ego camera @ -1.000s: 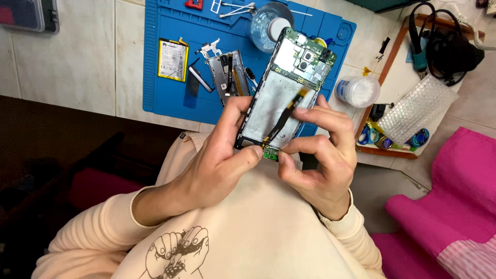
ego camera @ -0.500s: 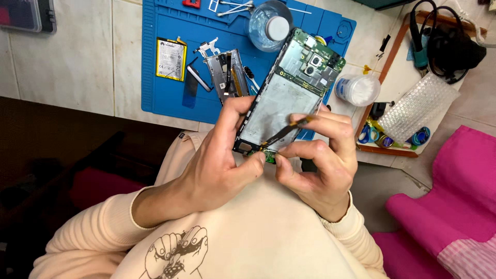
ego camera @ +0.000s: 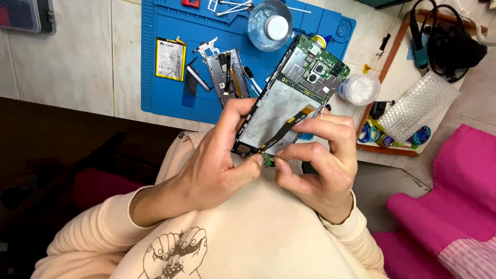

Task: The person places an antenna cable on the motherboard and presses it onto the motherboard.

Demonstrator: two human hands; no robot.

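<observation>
A person in a cream sweatshirt is holding an opened smartphone (ego camera: pixel 289 106) above the lap, tilted away toward the tiled counter (ego camera: pixel 77 62). The left hand (ego camera: pixel 217 160) is gripping the phone's lower left edge, fingers clenched around the frame and the thumb pressing near the small green board (ego camera: pixel 266 157) at the bottom end. The right hand (ego camera: pixel 320 165) is pinching at that same bottom end, its fingers closed on the dark flex cable (ego camera: pixel 281 132) that is running diagonally across the bare metal midframe.

Judging by the grip, the person is working the lower end of the cable at the bottom board, either seating or freeing its connector; which one cannot be told. The next move looks to be calling for fine fingertip pressure and a steady frame, since the ribbon is thin and likely to crease.

Beyond the phone, a blue repair mat (ego camera: pixel 170 62) is lying on the counter, carrying a flat battery (ego camera: pixel 170 59), a metal frame part (ego camera: pixel 227 77) and a clear round container (ego camera: pixel 268 23).
</observation>
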